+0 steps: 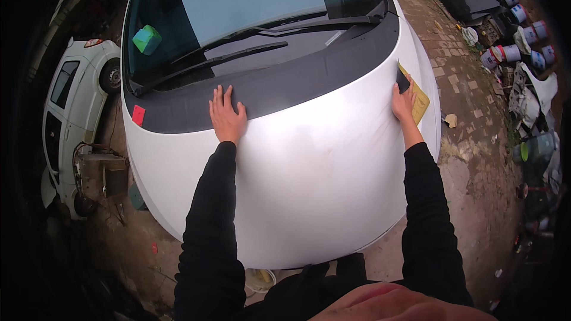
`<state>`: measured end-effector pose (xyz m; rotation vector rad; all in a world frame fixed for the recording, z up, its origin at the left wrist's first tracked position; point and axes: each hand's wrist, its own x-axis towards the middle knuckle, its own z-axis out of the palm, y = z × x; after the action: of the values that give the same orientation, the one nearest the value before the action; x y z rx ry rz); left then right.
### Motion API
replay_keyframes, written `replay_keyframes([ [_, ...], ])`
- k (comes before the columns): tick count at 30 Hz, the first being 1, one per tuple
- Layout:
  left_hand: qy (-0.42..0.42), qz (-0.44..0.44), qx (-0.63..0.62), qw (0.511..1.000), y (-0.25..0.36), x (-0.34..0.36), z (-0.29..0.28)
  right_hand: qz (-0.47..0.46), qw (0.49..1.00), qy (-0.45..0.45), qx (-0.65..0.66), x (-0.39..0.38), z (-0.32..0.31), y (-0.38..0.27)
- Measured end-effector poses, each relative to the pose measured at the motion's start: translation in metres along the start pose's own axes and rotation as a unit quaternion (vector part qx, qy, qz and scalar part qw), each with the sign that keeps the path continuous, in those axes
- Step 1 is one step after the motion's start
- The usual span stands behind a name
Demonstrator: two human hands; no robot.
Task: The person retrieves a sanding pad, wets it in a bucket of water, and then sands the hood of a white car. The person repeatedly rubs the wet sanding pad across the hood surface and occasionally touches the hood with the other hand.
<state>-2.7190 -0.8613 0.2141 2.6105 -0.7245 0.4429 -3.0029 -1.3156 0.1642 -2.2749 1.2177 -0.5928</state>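
Observation:
A white car hood spreads out below me, with a dark cowl strip along its far edge under the windshield. My left hand lies flat with fingers spread, its palm on the hood's far edge and fingertips on the dark strip; it holds nothing. Toward the hood's right side, my right hand is closed on what looks like a folded sheet of sandpaper, yellow on one face and dark on the other. The sheet rests against the white panel. Faint greyish smudges show near the hood's middle.
A red piece sits on the dark strip's left end, and a green-blue sponge-like block near the windshield's left. Another white car stands left. Paint buckets and scrap line the right. A bucket stands near my legs.

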Motion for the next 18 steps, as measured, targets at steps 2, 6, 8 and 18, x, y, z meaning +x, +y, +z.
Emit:
replay_keyframes([
  [2,0.015,0.01,-0.007,1.0,0.002,0.001,-0.001,0.024,0.998,-0.02,-0.055,-0.003,0.003,0.007],
  [6,0.006,0.003,-0.012,1.0,0.002,-0.001,-0.001,-0.128,0.991,-0.044,-0.02,-0.137,-0.001,-0.014],
  [8,0.012,0.008,-0.017,1.0,0.001,-0.002,-0.001,-0.167,0.973,-0.154,-0.036,-0.23,-0.005,-0.029],
  [18,-0.003,-0.01,-0.019,1.0,0.002,-0.001,-0.002,-0.192,0.974,-0.117,-0.02,-0.236,-0.005,-0.026],
])
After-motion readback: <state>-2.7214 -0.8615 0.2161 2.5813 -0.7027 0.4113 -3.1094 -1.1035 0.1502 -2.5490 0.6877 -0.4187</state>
